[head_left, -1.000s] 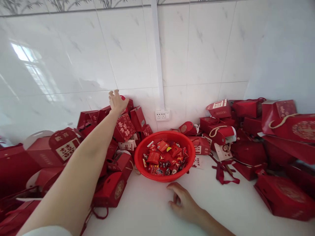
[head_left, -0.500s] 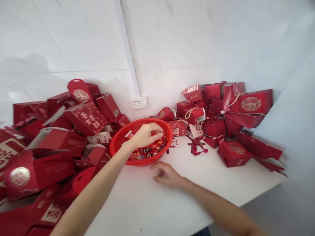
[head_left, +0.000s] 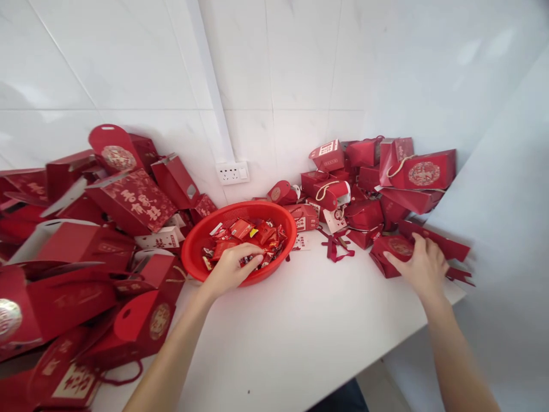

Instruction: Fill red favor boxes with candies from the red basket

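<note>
My left hand is over the near rim of a red plastic basket, fingers loosely bent and thumb a little apart, with nothing visible between them. Inside the basket lie several small red-wrapped candies. On the right side of the table, my right hand reaches over a closed red gift box with a round gold emblem. Its fingers and thumb are spread, thumb close to the box's front. Whether the fingertips touch the box, I cannot tell.
Red gift boxes form a big heap on the left. Another pile of boxes stands at the back right, beside a dark red ribbon. Behind the white table is a tiled wall with a socket.
My left hand has drawn back from inside the basket to its near rim. From beside the basket, my right hand has moved right to the gift box. The view has shifted slightly.
</note>
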`<state>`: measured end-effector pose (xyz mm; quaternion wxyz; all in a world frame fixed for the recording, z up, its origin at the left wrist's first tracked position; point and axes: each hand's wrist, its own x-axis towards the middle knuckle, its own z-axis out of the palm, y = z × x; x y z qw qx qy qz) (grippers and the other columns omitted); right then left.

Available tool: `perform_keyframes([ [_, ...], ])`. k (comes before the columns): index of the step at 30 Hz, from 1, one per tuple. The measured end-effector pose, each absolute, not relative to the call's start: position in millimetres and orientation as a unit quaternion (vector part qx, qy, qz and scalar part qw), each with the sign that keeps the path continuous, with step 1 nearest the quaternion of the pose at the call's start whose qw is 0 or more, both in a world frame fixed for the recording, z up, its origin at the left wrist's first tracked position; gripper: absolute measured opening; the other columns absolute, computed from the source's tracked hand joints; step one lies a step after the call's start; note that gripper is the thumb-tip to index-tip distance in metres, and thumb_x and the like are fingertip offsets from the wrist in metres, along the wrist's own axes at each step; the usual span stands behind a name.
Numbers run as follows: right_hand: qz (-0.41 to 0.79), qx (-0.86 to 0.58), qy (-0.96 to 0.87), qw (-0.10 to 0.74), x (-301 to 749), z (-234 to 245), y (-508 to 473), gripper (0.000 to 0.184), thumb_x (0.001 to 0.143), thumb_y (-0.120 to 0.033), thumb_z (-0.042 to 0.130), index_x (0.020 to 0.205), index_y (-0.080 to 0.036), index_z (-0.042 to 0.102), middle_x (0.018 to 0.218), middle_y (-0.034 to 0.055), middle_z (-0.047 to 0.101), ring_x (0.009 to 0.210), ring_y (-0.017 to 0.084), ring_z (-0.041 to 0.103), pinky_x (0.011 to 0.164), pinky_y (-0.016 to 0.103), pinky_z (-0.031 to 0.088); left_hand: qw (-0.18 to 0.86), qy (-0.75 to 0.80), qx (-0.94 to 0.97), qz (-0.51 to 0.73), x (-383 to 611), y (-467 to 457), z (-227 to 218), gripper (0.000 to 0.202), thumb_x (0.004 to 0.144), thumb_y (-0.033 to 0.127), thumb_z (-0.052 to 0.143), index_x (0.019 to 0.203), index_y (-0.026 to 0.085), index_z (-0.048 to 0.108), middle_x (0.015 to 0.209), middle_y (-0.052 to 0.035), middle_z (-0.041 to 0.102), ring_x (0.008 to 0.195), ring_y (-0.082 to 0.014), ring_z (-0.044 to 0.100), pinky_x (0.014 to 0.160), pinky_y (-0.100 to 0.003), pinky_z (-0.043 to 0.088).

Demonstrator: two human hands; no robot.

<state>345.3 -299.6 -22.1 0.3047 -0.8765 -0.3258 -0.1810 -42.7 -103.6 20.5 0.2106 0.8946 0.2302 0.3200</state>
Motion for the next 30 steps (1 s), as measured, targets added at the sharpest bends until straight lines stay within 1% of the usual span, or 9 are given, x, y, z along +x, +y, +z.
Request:
perform_keyframes([
  [2,-0.125,-0.902,-0.307,0.275,354.3,-26.9,-304.4,0.084,0.074,-0.055,0.071,0.141,-0.01,0.048,0.138,0.0325,0.054,0.126,0.053,0.053,0.094,0.067,0.043,0.208,0.22,0.893,0.334,-42.1,-103.7,19.8,0.025,0.095,0.034,0.055,0.093,0.019,0.075,0.095,-0.0063,0.078,0.086,-0.0194,0.073,0.085,-0.029,0.058],
  [5,-0.071,-0.899,-0.309,0.303,352.5,-26.8,-305.2,0.078,0.071,-0.056,0.071,0.135,-0.013,0.056,0.125,0.0267,0.063,0.114,0.048,0.062,0.091,0.061,0.049,0.197,0.205,0.888,0.362,-43.3,-101.6,17.0,0.024,0.095,0.031,0.055,0.091,0.018,0.075,0.092,-0.0062,0.078,0.083,-0.0188,0.072,0.081,-0.028,0.059],
  [8,-0.013,-0.845,-0.331,0.42,336.6,-17.7,-301.6,0.069,0.065,-0.059,0.074,0.12,-0.018,0.066,0.118,0.0194,0.069,0.112,0.042,0.064,0.092,0.055,0.052,0.184,0.196,0.882,0.388,-43.6,-102.1,14.6,0.022,0.096,0.028,0.056,0.092,0.018,0.074,0.092,-0.0069,0.077,0.085,-0.0186,0.073,0.082,-0.028,0.059],
  [10,0.09,-0.772,-0.366,0.511,318.0,-10.6,-296.7,0.065,0.065,-0.065,0.073,0.113,-0.021,0.068,0.118,0.0155,0.071,0.11,0.037,0.066,0.089,0.049,0.055,0.174,0.192,0.876,0.406,-41.1,-108.5,14.7,0.02,0.096,0.027,0.057,0.096,0.017,0.075,0.1,-0.0085,0.076,0.092,-0.0195,0.073,0.087,-0.029,0.058],
  [12,0.221,-0.695,-0.415,0.544,293.5,-6.3,-289.7,0.063,0.07,-0.069,0.071,0.113,-0.023,0.068,0.118,0.0129,0.073,0.108,0.033,0.068,0.084,0.044,0.058,0.175,0.187,0.871,0.42,-36.0,-121.8,16.3,0.02,0.096,0.027,0.058,0.102,0.018,0.075,0.111,-0.0103,0.073,0.103,-0.0208,0.071,0.094,-0.031,0.056],
  [16,0.39,-0.61,-0.488,0.488,235.7,-11.7,-273.7,0.064,0.074,-0.073,0.069,0.117,-0.025,0.067,0.113,0.0106,0.074,0.104,0.03,0.071,0.085,0.042,0.058,0.238,0.184,0.868,0.395,-24.7,-158.7,22.4,0.019,0.098,0.028,0.058,0.108,0.019,0.072,0.121,-0.0105,0.068,0.112,-0.0206,0.067,0.1,-0.032,0.052],
  [20,0.502,-0.56,-0.49,0.44,189.0,-27.9,-263.1,0.063,0.08,-0.074,0.063,0.118,-0.023,0.065,0.108,0.0087,0.074,0.1,0.028,0.071,0.085,0.042,0.057,0.304,0.212,0.886,0.28,-31.1,-178.7,26.7,0.007,0.089,0.022,0.067,0.095,0.019,0.066,0.115,-0.0089,0.066,0.116,-0.0234,0.064,0.101,-0.034,0.05],
  [25,0.527,-0.579,-0.45,0.43,162.8,-41.2,-255.5,0.061,0.079,-0.078,0.059,0.099,-0.02,0.066,0.09,0.0049,0.073,0.085,0.025,0.07,0.074,0.038,0.056,0.361,0.214,0.9,0.119,-59.2,-178.1,26.6,0.023,0.073,0.022,0.084,0.088,0.019,0.066,0.139,-0.0127,0.056,0.141,-0.0313,0.047,0.107,-0.04,0.046],
  [30,0.506,-0.616,-0.427,0.427,151.8,-42.9,-247.9,0.054,0.08,-0.076,0.057,0.087,-0.023,0.061,0.075,0.0,0.067,0.069,0.022,0.065,0.06,0.032,0.051,0.31,0.207,0.926,0.066,-64.9,-187.0,26.5,0.03,0.079,0.022,0.08,0.109,0.025,0.076,0.156,-0.0145,0.045,0.15,-0.0352,0.033,0.113,-0.048,0.042],
])
